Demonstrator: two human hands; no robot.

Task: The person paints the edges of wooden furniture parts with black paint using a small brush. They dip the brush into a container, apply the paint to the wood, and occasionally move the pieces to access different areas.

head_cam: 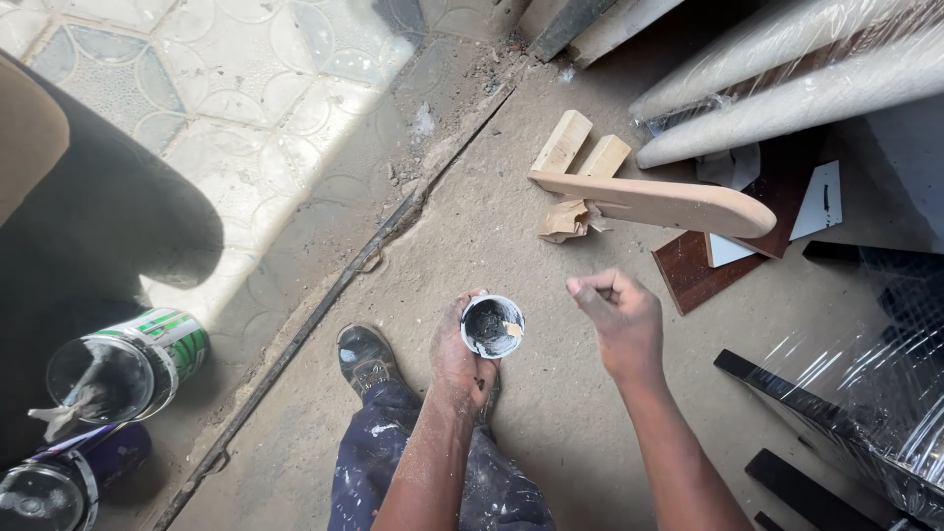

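Observation:
My left hand (458, 356) grips a small white cup (492, 325) from below; its inside is smeared dark and a small tan lump lies near the rim. My right hand (618, 320) hovers just right of the cup with the fingers curled into a loose fist, thumb pressed on the forefinger; whether something tiny is pinched there cannot be told. A curved, rounded wooden piece (657, 202) lies above both hands over two small wood blocks (580, 147).
Two open tins, a green-labelled tin (128, 362) and a purple tin (61, 477), lie at lower left. Plastic-wrapped rolls (787, 88) and dark boards (787, 403) crowd the right side. My shoe (366, 358) rests on the concrete floor beside a metal floor track (324, 305).

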